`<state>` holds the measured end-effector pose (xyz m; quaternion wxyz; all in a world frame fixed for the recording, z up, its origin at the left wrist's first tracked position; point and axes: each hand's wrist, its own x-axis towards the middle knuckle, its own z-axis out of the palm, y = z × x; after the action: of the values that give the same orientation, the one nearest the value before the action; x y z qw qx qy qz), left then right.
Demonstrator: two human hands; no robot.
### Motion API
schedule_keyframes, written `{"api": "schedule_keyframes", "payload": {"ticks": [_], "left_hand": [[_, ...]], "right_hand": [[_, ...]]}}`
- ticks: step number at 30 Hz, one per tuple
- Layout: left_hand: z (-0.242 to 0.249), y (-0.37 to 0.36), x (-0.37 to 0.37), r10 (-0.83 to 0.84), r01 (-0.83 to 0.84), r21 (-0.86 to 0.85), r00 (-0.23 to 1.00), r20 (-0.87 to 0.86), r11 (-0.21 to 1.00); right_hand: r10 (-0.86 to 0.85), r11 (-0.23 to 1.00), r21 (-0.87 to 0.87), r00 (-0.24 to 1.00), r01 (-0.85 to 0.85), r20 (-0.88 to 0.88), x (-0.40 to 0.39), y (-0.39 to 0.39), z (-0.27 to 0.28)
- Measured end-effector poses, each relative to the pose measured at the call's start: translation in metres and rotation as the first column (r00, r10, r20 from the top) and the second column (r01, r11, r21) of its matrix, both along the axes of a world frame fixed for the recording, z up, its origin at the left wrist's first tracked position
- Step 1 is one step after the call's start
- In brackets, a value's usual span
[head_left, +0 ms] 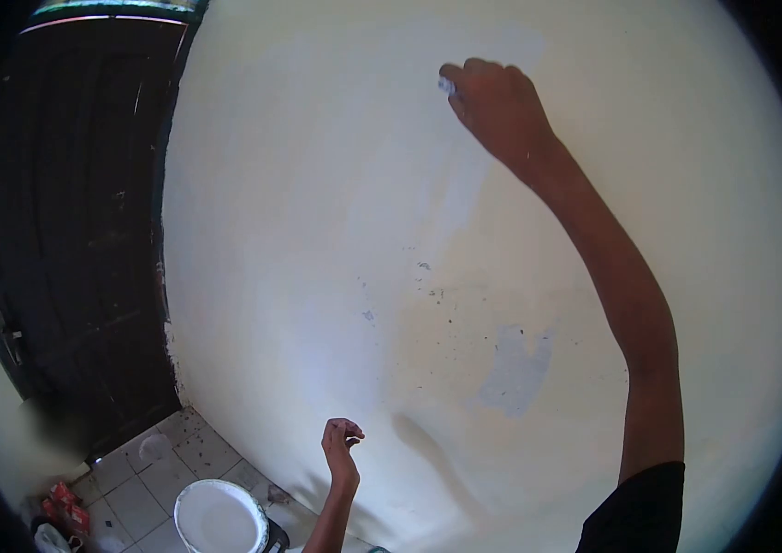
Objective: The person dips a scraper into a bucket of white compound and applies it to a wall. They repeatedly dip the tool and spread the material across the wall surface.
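Note:
High on the pale cream wall (pixel 299 230), my right hand (pixel 502 100) is closed round a small whitish-blue piece (pixel 447 86), of which only an end shows past the thumb side. Most of that piece is hidden in my fist, and I cannot tell what it is. Lower down, my left hand (pixel 341 444) is raised in front of the wall with its fingers loosely bent, a gap by the thumb and nothing in it. Greyish patches (pixel 515 369) and dark flecks mark the wall between the two hands.
A round white-topped bucket (pixel 219 518) stands on the tiled floor (pixel 147 498) at the bottom. Red packets (pixel 65 507) and a white bag lie in the lower left corner. A dark door (pixel 68 230) with a handle adjoins the wall at left.

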<state>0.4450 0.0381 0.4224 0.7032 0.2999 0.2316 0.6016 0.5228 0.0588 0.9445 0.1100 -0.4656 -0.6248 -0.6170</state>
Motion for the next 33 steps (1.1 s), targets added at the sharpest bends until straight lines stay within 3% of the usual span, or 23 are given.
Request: {"api": "schedule_keyframes", "payload": {"ticks": [2,5,7,9,10,14,15,17,18,20,21,23,24,26,30,32,33], "left_hand": [[-0.005,0.000,-0.002,0.009,-0.009,-0.006,1.000,-0.003,1.000],[-0.004,-0.002,-0.005,0.027,-0.027,-0.005,1.000,0.012,1.000],[-0.006,-0.004,-0.002,0.049,-0.050,0.017,0.998,0.026,0.999],[-0.002,-0.007,-0.002,0.047,-0.047,0.025,0.999,0.022,0.999],[0.000,-0.008,-0.003,0.049,-0.049,0.031,0.999,0.015,0.998],[0.002,-0.006,-0.004,0.044,-0.044,0.024,0.999,-0.001,0.999],[0.001,-0.005,-0.003,0.035,-0.035,0.005,0.999,-0.003,0.999],[-0.002,-0.005,-0.003,0.019,-0.019,-0.017,1.000,-0.010,1.000],[-0.003,-0.004,-0.003,0.012,-0.012,-0.002,1.000,-0.012,1.000],[-0.002,-0.002,-0.004,0.009,-0.008,0.013,1.000,-0.009,1.000],[-0.002,-0.001,-0.004,-0.001,0.001,-0.003,1.000,-0.026,1.000],[-0.007,-0.002,-0.005,-0.018,0.017,-0.020,0.999,-0.051,1.000],[-0.010,0.000,-0.004,-0.028,0.028,0.000,0.998,-0.052,1.000],[-0.010,0.000,-0.004,-0.036,0.037,0.020,0.998,-0.047,0.999],[0.000,-0.002,-0.007,-0.040,0.040,0.019,0.999,-0.030,0.999],[0.001,-0.004,-0.009,-0.037,0.038,0.033,0.999,-0.037,0.999],[0.004,-0.004,-0.010,-0.039,0.041,0.038,0.998,-0.042,0.998]], "right_hand": [[-0.029,0.999,0.028,0.979,0.024,0.201,0.006,-0.004,-0.038],[-0.022,0.947,-0.316,0.995,0.051,0.096,0.020,-0.007,-0.116],[0.028,0.890,-0.452,0.980,0.065,0.196,0.036,-0.008,-0.181],[0.154,0.770,-0.630,0.987,-0.097,0.035,0.030,-0.025,-0.223],[0.097,0.725,-0.688,0.993,-0.027,0.063,0.024,-0.035,-0.229],[0.037,0.785,-0.612,0.993,-0.098,-0.112,0.022,-0.039,-0.189],[0.053,0.806,-0.563,0.970,-0.181,-0.236,0.026,-0.034,-0.164],[0.055,0.888,-0.442,0.983,-0.129,-0.175,0.030,-0.028,-0.104],[-0.020,0.917,-0.398,0.995,-0.020,-0.096,0.030,-0.024,-0.072],[0.109,0.966,-0.228,0.993,-0.118,-0.054,0.024,-0.027,-0.024],[0.110,0.966,-0.231,0.993,-0.119,-0.053,0.014,-0.028,-0.014],[-0.064,0.997,-0.036,0.997,0.066,0.053,0.000,-0.033,-0.007],[-0.068,0.997,-0.038,0.996,0.070,0.050,0.003,-0.028,-0.015],[-0.029,0.999,-0.026,0.969,0.036,0.244,0.017,-0.014,-0.050],[0.004,0.868,-0.494,0.995,0.045,0.098,0.014,-0.009,-0.161],[-0.026,0.782,-0.620,0.997,0.068,0.078,-0.003,-0.020,-0.181],[0.017,0.774,-0.633,1.000,-0.011,0.003,-0.003,-0.018,-0.182]]}}
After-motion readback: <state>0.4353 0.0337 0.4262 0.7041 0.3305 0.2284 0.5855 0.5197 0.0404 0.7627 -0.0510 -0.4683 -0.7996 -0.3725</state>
